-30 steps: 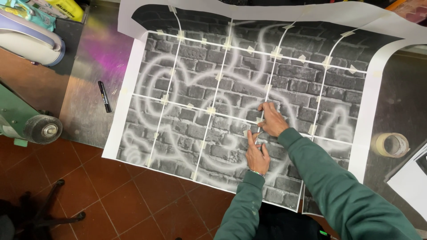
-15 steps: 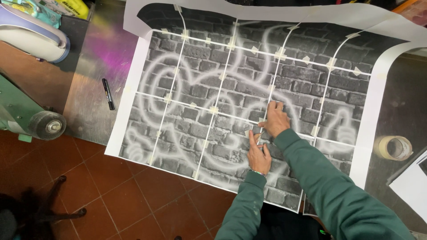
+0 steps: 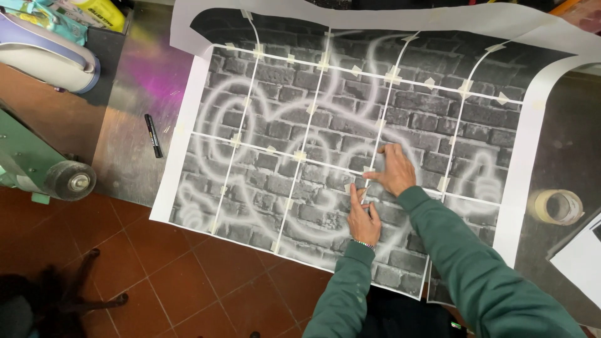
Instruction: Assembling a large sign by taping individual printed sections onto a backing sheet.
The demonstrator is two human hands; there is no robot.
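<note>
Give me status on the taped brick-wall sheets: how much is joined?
Done: most seams of the brick-wall print carry tape tabs, such as one at an upper joint. In hand: left hand and right hand press on the vertical seam near the lower middle. Left: the seam stretch below the hands shows no tabs; the tape roll sits aside.

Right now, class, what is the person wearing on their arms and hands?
Both arms wear long dark green sleeves with ribbed cuffs. The left hand and right hand are bare, with no gloves. A thin beaded band circles the left wrist.
</note>
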